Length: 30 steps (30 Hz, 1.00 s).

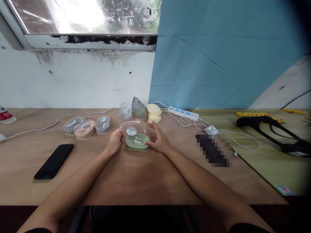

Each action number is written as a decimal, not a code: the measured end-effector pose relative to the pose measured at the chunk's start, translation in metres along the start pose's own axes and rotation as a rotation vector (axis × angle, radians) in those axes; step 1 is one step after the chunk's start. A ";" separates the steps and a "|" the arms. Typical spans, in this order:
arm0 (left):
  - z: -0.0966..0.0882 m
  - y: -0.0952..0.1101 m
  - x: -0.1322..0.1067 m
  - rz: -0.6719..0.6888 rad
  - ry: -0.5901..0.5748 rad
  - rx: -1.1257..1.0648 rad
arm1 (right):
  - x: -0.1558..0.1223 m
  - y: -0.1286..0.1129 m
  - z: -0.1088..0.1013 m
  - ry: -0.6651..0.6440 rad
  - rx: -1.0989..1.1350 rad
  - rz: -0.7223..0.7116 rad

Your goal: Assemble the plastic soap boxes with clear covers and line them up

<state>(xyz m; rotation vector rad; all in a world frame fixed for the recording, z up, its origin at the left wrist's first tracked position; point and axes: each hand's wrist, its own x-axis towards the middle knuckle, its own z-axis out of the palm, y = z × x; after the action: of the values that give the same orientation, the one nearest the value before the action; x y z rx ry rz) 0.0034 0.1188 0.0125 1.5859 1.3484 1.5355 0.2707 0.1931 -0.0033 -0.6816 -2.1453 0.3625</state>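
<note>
A small green plastic box [137, 143] with a pale oval slot in its top lies on the table in front of me. Over and behind it, a clear plastic lid [141, 127] with a round white label stands tilted. My left hand [115, 141] is closed, its fingers curled at the lid's left edge. On the other side, my right hand [159, 139] has its fingers spread. Its thumb reaches the green box's right side, and the forefinger points up beside the lid. Whether the lid touches the box is hard to make out.
Two grey boxes and a pink box [85, 129] with clear lids sit left. Behind are clear lids [125, 111], stacked grey and green shells [139, 108] and cream pieces [154, 114]. A black phone [53, 161], power strip [183, 113], cables and black frame [272, 134] lie around.
</note>
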 end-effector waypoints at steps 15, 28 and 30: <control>0.012 0.001 -0.005 -0.228 -0.092 -0.084 | -0.003 -0.013 -0.001 -0.054 -0.003 0.145; 0.009 -0.002 -0.004 -0.104 -0.288 0.024 | -0.002 0.000 -0.002 -0.212 0.042 0.095; 0.006 -0.005 -0.003 -0.100 -0.293 0.135 | -0.001 -0.001 -0.002 -0.226 0.047 0.096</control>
<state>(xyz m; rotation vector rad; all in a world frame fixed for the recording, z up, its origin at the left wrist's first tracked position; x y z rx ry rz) 0.0086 0.1194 0.0058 1.7193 1.3645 1.1226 0.2724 0.1918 -0.0026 -0.7484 -2.3128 0.5628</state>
